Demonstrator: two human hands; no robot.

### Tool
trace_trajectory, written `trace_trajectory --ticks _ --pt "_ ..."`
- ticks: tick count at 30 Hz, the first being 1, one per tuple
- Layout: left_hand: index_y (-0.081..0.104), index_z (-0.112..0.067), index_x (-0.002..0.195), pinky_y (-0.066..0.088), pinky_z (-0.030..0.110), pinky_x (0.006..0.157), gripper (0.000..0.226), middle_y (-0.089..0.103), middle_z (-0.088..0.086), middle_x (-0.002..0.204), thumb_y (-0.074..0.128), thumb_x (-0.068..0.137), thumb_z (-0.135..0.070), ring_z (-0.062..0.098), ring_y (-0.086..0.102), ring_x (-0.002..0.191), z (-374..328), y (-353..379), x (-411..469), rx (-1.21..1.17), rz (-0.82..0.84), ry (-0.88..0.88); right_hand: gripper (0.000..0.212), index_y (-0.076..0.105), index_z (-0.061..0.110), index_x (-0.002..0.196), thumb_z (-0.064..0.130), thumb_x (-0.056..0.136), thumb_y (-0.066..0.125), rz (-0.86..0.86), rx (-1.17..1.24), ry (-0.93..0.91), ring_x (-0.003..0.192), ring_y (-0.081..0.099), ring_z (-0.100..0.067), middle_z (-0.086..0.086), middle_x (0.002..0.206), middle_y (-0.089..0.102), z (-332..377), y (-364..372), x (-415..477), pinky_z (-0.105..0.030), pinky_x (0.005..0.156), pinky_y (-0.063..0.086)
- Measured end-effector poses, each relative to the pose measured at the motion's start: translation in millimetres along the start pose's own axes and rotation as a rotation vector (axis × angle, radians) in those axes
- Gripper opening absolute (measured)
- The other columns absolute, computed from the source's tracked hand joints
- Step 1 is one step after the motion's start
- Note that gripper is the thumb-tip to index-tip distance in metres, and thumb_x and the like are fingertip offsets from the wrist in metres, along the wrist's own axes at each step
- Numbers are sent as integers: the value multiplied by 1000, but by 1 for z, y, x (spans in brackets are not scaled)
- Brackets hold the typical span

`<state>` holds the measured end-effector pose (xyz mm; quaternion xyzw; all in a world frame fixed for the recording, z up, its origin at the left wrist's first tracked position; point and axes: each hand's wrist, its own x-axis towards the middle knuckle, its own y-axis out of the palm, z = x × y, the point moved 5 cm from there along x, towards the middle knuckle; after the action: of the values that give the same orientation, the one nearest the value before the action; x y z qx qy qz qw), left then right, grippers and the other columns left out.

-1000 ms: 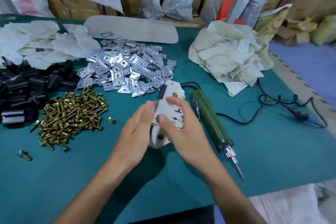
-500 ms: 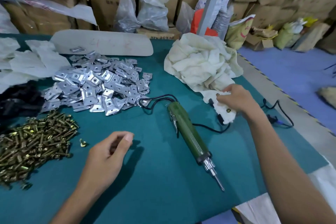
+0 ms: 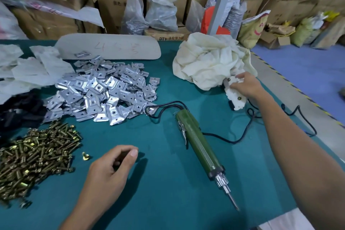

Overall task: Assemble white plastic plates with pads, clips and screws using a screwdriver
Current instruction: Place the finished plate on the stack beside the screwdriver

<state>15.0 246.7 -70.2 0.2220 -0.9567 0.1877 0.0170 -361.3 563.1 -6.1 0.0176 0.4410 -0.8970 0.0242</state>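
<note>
The right hand (image 3: pixel 246 86) fingers grasp the white plate (image 3: pixel 235 100) at its far end on the bench (image 3: pixel 168 183) — the left hand (image 3: pixel 110 170) fingers are loosely curled, empty.

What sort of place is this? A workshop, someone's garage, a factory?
Probably a small factory or warehouse assembly bench: bulk heaps of metal clips and brass-coloured screws lie on the green table beside an electric screwdriver, and stacked cardboard boxes stand behind.
</note>
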Motion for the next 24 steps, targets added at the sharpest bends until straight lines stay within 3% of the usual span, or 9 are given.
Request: trace_trajectory --ticks 5,8,12,14,16,18,20,22,24 --pt "70 -41 94 42 8 60 16 70 -17 79 59 86 -50 0 61 68 -2 2 1 20 10 13 43 62 19 134 28 93 74 160 -38 -12 108 55 -20 -5 136 55 -28 -18 -15 -32 83 41" --pt "69 -40 94 43 9 59 16 70 -18 79 59 86 -50 0 61 67 -1 2 0 37 11 27 44 62 19 135 29 94 75 213 -46 -8 114 59 -24 -4 136 55 -34 -20 -20 -35 86 47" --pt "69 -42 96 45 10 63 20 72 -19 86 57 85 -54 2 65 77 -1 2 -1 57 9 24 45 62 18 135 28 93 76 135 -59 -11 126 58 -32 -12 142 57 -33 -15 -22 -48 108 46" --pt "69 -43 95 44 10 63 19 72 -19 86 57 86 -54 3 65 77 -1 2 -1 65 9 26 51 57 16 141 31 95 73 86 -165 -26 130 55 -33 -13 144 57 -25 -12 -28 -45 107 46" --pt "69 -41 94 45 11 64 15 72 -20 86 59 87 -51 3 65 78 -1 2 -1 73 9 21 50 56 13 141 30 96 70 -42 -225 -119 128 56 -34 -14 141 60 -3 -13 -41 -38 97 44" --pt "71 -38 90 46 12 67 6 72 -21 88 65 92 -40 4 66 81 0 4 -1 87 -4 21 41 61 14 136 20 96 68 -133 -126 -246 125 58 -29 -8 135 64 28 -8 -63 -30 92 41" --pt "71 -36 89 45 11 66 9 71 -23 86 67 94 -29 2 65 79 0 6 1 97 -4 19 33 66 20 127 12 95 68 -117 58 -336 117 62 -15 4 120 67 61 8 -96 -19 92 42" --pt "71 -34 89 41 10 63 12 69 -23 81 67 95 -26 0 62 72 1 5 1 66 -7 0 30 69 25 116 6 93 69 -3 303 -407 103 65 3 15 108 69 91 38 -140 -5 85 44" --pt "71 -32 90 41 12 64 11 66 -23 76 65 97 -25 -1 58 68 -1 7 2 32 5 3 31 71 23 110 -2 92 70 133 498 -439 95 67 8 14 107 73 108 77 -184 -4 84 47"
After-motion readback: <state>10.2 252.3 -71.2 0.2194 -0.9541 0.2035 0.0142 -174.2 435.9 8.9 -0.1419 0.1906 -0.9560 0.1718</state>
